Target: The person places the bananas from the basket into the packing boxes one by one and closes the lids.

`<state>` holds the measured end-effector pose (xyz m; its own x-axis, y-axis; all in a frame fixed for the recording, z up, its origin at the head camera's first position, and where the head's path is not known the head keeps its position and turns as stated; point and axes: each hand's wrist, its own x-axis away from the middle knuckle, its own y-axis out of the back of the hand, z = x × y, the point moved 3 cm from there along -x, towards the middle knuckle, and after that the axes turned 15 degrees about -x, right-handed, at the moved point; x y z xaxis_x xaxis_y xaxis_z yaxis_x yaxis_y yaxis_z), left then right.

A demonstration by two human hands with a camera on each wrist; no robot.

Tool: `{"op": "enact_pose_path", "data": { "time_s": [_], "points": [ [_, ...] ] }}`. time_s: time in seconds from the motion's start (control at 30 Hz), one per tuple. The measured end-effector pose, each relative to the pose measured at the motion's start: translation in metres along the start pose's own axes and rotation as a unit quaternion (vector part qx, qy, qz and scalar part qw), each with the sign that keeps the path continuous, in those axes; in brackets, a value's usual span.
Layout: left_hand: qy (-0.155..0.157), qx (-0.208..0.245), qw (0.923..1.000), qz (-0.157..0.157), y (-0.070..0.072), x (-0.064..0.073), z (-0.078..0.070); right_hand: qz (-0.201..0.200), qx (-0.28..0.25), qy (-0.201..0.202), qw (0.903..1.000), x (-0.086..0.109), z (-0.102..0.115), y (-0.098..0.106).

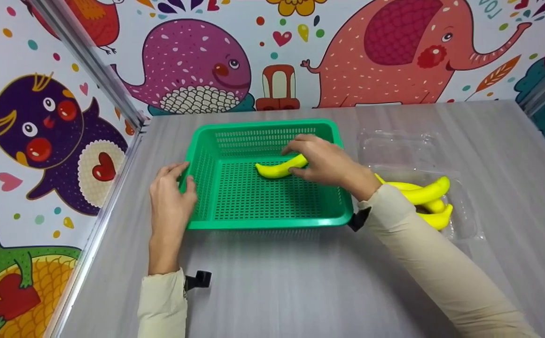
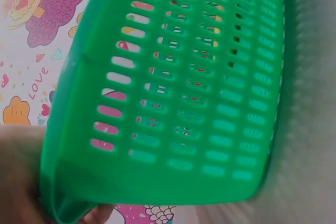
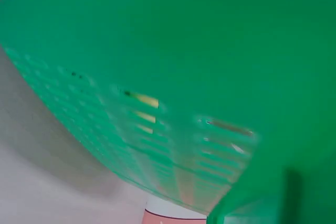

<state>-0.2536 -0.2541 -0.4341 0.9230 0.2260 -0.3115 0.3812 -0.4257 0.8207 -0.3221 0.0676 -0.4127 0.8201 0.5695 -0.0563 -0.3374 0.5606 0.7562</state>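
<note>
A yellow banana [image 1: 275, 170] is inside the green plastic basket [image 1: 265, 224], low over its slotted floor. My right hand [image 1: 322, 159] reaches over the basket's right side and holds the banana's right end between thumb and fingers, hiding that end. At the left rim, my left hand [image 1: 171, 197] grips the basket, the thumb on the inner side. The left wrist view shows part of that hand [image 2: 18, 174] at the basket's corner. In the right wrist view the basket wall [image 3: 157, 35] fills most of the frame, and the right hand is hidden.
Right of the basket, an open clear plastic container [image 1: 470, 213] holds several more yellow bananas [image 1: 425, 192], partly covered by my right sleeve. Its clear lid [image 1: 397, 150] lies folded back. Printed walls [image 1: 282, 56] border the grey table [image 1: 272, 281] at the back and left.
</note>
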Motion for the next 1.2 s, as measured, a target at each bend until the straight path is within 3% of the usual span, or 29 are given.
{"op": "enact_pose_path", "data": {
  "time_s": [0.33, 0.83, 1.2],
  "points": [
    [0.005, -0.004, 1.0, -0.006, 0.004, -0.002, 0.002, 0.03, -0.004, 0.013, 0.9995, -0.006, -0.009, -0.009],
    [0.005, -0.002, 0.9999, -0.014, 0.001, -0.001, 0.0, 0.081, 0.107, 0.001, 0.991, -0.001, -0.015, -0.024],
    [0.007, -0.005, 0.9999, -0.011, 0.001, -0.001, 0.001, 0.075, 0.123, 0.004, 0.9895, 0.0, -0.014, -0.027]
  ]
}}
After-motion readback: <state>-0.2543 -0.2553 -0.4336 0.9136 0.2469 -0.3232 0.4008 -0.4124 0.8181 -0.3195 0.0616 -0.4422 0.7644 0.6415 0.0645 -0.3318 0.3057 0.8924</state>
